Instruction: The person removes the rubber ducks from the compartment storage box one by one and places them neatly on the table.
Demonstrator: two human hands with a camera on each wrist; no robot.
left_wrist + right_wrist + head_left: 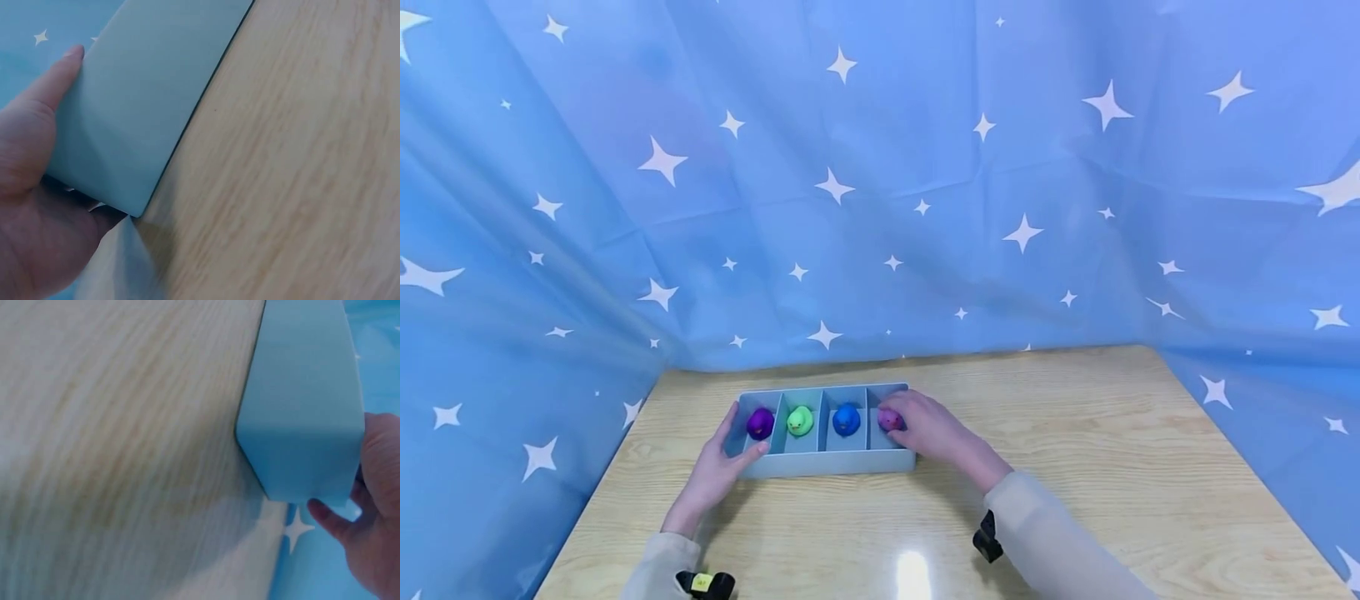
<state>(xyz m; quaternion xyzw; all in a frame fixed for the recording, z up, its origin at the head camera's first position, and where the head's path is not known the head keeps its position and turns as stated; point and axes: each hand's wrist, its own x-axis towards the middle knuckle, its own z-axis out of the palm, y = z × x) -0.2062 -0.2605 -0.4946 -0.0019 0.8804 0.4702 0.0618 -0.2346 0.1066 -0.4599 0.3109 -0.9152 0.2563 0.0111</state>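
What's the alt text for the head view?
A person's right hand holds a pink duck in the rightmost compartment of a blue tray on a wooden table; the left hand grips the tray's left end. A purple duck, green duck and blue duck sit in the others, left to right.

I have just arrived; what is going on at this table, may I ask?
A person's left hand grips the left end of a divided tray on the table. The right hand has its fingers around the pink duck in the rightmost compartment. From left to right, the purple duck, green duck and blue duck sit in the other three, one each.
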